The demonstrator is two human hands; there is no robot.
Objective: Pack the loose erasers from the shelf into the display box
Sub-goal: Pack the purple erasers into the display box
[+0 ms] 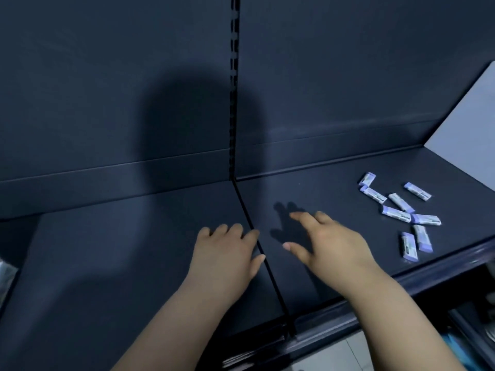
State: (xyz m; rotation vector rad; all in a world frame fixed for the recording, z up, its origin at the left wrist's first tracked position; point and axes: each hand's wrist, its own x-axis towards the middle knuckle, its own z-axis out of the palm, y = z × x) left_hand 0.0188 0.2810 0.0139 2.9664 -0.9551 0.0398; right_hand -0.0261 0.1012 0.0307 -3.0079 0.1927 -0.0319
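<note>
Head-camera footage showed the person reaching over a dark navy metal shelf (334, 188) with both bare hands empty. The left hand (226, 253) hovered low near the seam between two shelf panels, its fingers loosely curled and its grip closed on nothing. The right hand (329, 245) was spread wide, fingers fanned, holding nothing.

The small lilac-and-white wrapped rectangular erasers (399, 210) lay scattered flat at the right end of the shelf, well apart from both hands; some touched one another, others lay alone. No display box could be seen anywhere in view.

To my eye, packing had not begun. Doing this step well would mean sweeping the right hand over to the cluster and pinching one eraser by its long sides, or gathering several lying the same way, rather than scrabbling at the pile. Those nearest the front lip looked easiest to knock off.
</note>
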